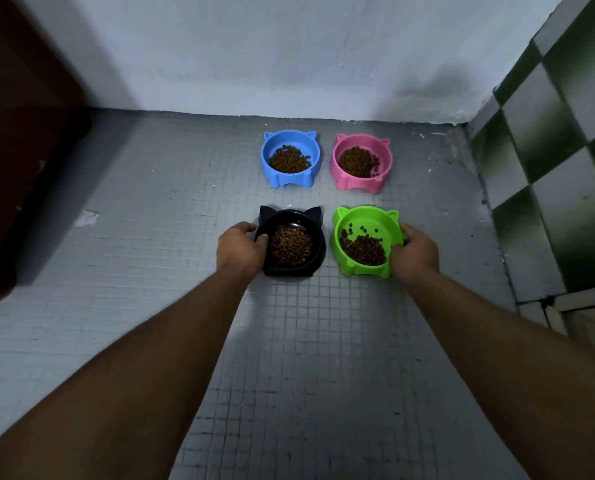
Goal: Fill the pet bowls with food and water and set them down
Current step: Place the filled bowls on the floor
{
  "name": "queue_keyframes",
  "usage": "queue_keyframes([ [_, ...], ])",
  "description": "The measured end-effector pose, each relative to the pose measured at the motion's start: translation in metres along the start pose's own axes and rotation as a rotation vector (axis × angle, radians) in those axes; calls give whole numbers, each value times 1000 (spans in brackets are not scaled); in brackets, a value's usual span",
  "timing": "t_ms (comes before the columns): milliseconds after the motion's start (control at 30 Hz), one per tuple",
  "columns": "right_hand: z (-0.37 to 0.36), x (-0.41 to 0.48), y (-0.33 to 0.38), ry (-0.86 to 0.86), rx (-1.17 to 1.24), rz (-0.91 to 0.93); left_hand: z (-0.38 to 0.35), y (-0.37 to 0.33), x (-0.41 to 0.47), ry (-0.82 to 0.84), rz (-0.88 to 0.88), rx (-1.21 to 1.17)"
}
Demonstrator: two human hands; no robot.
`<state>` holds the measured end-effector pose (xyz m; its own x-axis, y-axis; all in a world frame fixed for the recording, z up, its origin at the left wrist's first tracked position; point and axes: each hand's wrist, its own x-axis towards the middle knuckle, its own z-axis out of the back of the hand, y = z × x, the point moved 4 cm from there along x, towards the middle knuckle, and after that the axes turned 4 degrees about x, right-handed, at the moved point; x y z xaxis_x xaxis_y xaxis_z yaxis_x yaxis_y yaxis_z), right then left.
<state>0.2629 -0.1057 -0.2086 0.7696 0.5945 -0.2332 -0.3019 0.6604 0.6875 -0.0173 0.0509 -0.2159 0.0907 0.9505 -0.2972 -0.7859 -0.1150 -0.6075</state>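
Four cat-eared bowls are seen from the head view, laid out in a square on the grey tiled floor point(143, 306). In the far row, near the wall point(289, 64), the blue bowl point(271, 176) and the pink bowl point(337, 178) are set side by side, each loaded with brown kibble point(289, 159). Nearer in, the black bowl point(320, 252) is gripped at its left rim by the left hand point(242, 245), thumb hooked over the inner edge, fingers curled round the outside. Just beside it, the green bowl point(365, 213) is gripped at its right rim by the right hand point(415, 252), thumb laid inside, fingers wrapped round the outer wall. Both grips are closed on plastic. Kibble is heaped mid-bowl in the black one and piled nearside in the green, with a few pieces scattered. Whether either base is fully down cannot be told.
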Motion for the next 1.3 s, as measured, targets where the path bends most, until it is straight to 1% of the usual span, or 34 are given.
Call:
queue_keyframes([
  [67,4,0,0,-8,-35,-7,9,-5,-1,-10,-5,21],
  [167,21,-9,9,-28,-95,-40,35,-23,-18,-16,-80,101],
  [267,45,-43,40,7,-109,-27,72,-47,-52,24,-117,159],
  [333,69,-72,70,47,-106,-10,102,-69,-85,57,-109,162],
  [467,134,-129,134,102,-47,-3,167,-117,-153,107,-107,147],
  [667,246,-185,233,88,-21,86,273,-217,-223,133,-155,124],
  [733,285,-210,259,80,7,85,308,-249,-249,123,-185,91],
  [867,335,-260,280,98,41,83,356,-287,-300,124,-228,59],
  [1067,406,-366,308,123,96,59,429,-293,-408,159,-308,12],
  [1233,463,-474,346,30,163,97,500,-280,-497,160,-405,22],
  [1300,480,-522,354,-4,178,98,523,-274,-532,185,-435,24],
])
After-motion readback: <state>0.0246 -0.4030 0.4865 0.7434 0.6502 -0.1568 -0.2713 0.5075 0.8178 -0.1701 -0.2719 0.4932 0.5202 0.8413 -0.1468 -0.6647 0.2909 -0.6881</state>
